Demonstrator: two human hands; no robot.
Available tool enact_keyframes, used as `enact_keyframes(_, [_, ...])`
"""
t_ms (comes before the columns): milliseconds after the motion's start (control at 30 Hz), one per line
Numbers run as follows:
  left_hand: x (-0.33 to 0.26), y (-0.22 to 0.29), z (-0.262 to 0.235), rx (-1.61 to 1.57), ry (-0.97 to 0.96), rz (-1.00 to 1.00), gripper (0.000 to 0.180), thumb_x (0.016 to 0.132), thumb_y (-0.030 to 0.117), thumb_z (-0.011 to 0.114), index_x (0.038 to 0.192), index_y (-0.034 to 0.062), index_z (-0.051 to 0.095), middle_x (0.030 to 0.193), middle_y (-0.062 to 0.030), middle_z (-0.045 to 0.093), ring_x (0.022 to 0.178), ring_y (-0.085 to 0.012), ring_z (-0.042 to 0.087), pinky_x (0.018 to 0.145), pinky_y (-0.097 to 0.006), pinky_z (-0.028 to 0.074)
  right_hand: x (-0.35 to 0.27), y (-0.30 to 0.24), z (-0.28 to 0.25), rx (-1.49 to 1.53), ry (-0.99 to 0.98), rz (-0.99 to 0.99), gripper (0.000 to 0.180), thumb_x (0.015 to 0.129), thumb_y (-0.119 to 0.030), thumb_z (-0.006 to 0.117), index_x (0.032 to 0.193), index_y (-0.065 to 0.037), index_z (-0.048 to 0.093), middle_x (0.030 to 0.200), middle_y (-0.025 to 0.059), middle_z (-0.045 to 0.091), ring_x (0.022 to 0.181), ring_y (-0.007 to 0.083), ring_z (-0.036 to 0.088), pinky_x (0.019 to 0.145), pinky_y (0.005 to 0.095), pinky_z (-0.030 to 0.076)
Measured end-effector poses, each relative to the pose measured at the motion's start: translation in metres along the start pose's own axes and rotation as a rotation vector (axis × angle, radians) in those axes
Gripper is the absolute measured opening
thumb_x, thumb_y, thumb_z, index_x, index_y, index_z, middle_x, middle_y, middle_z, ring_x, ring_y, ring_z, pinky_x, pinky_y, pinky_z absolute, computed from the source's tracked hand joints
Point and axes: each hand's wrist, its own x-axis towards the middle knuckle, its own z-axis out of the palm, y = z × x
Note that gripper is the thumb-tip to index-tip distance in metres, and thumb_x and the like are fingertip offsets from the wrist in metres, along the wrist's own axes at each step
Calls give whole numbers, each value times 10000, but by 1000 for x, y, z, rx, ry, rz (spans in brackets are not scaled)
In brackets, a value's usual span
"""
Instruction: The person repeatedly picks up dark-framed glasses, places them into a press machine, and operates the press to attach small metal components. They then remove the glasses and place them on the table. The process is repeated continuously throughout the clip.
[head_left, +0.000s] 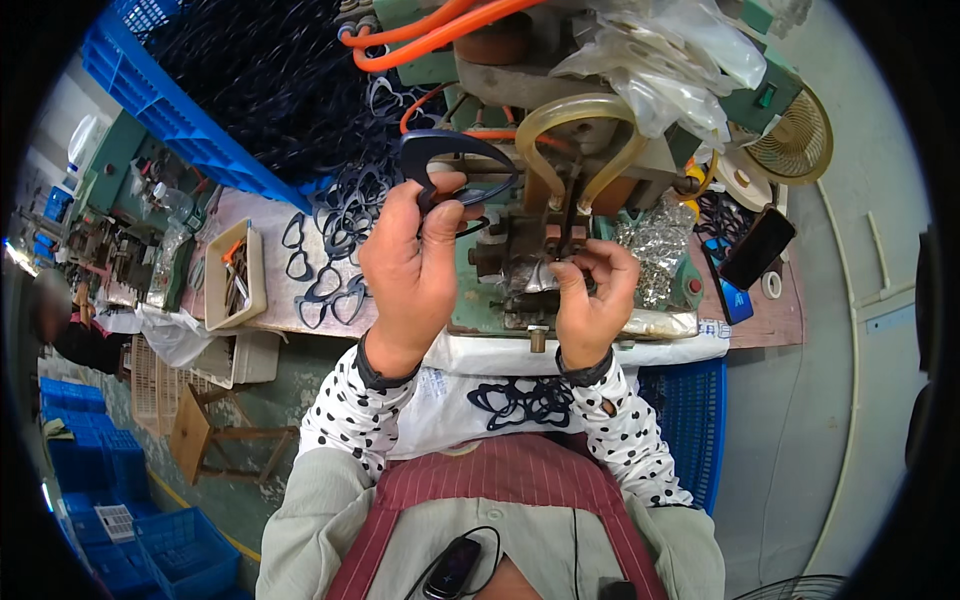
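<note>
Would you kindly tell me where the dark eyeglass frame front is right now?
In the head view, the dark eyeglass frame front is pinched in the left hand, raised left of the green machine.

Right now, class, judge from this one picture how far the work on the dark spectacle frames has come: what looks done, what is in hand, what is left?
Done, it seems: two frames on the lap. In hand: the left hand holds one dark frame up, while the right hand pinches something small at the green machine. Left, probably: the loose frames on the bench and the heaped blue crate.
</note>
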Motion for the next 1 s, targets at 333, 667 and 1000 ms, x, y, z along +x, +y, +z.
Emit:
enact_keyframes(333, [-1, -2, -2, 0, -31, -17, 148, 961, 51, 561, 1071, -37, 603, 944, -105, 674, 789, -170, 696, 688, -256, 541, 4, 3, 1, 153, 11, 29, 401, 817, 18, 723, 1150, 4, 500, 1036, 128, 581, 870, 177, 657, 799, 268, 513])
enact_keyframes(667, [-16, -14, -2, 220, -33, 125, 160, 910, 25, 597, 1065, -8, 617, 899, -124, 669, 716, -239, 617, 685, -318, 501, 5, 10, 8, 212, 93, -3, 394, 820, 19, 727, 1147, 14, 507, 952, 115, 665, 860, 149, 662, 794, 256, 509])
enact_keyframes(1000, [-75, -24, 28, 48, -557, 677, 295, 846, 62, 646, 1137, 15, 642, 1186, -144, 650, 1051, -280, 651, 947, -445, 507, 44, 42, -68, -132, 86, -5, 329, 827, 20, 680, 1146, -2, 604, 1039, 120, 663, 955, 182, 656, 839, 292, 509])
